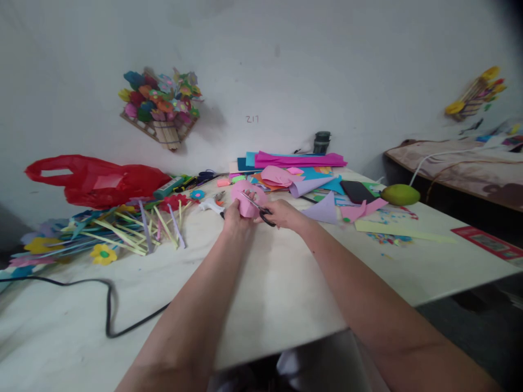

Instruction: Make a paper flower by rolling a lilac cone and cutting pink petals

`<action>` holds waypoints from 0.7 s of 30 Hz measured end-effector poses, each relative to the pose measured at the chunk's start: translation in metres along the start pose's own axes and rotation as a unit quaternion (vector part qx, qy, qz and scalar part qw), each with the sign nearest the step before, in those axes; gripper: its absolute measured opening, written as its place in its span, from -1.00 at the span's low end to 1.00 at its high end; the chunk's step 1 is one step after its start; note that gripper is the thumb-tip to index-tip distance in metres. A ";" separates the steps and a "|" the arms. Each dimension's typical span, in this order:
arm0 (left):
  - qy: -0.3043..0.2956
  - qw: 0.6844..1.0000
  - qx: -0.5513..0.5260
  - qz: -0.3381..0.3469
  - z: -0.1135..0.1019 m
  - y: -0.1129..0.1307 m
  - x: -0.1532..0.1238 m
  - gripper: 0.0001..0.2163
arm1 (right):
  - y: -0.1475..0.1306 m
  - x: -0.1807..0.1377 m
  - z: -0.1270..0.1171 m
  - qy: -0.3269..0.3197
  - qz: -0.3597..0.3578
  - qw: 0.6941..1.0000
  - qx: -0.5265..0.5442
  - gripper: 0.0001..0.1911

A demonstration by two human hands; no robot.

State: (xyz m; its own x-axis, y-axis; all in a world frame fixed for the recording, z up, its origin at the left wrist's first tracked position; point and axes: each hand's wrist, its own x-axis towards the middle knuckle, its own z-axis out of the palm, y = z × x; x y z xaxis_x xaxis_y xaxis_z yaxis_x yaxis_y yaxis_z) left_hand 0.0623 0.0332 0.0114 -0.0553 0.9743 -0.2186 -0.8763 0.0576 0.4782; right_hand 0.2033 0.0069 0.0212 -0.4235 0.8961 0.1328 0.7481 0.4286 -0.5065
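Above the middle of the table, my left hand (235,216) grips a piece of pink paper (244,206) with rounded edges. My right hand (283,213) is closed around the dark handles of a pair of scissors (267,216). The metal blades reach left across the pink paper, close to my left fingers. Whether the blades are cutting into it is too small to tell. Just left of my left hand lies a white glue gun (212,204). Behind both hands are sheets of pink paper (278,175) and lilac paper (310,185).
A red plastic bag (106,182) and many paper flowers and strips (104,254) lie on the left. A black cable (108,305) crosses the front left. On the right are a dark phone (357,191), a green mango-like fruit (400,194) and small paper scraps (390,238).
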 end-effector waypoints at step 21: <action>0.002 0.999 0.023 0.035 -0.005 -0.003 0.002 -0.74 | -0.004 -0.005 -0.003 0.027 -0.010 0.999 -0.038 -0.65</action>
State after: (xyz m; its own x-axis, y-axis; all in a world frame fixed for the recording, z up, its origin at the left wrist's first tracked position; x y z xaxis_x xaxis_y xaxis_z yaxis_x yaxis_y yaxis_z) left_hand 0.0622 0.0342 0.0057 -0.1172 0.9756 -0.1859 -0.8479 -0.0008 0.5302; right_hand 0.2036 0.0010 0.0255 -0.4122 0.8913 0.1886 0.7770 0.4520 -0.4381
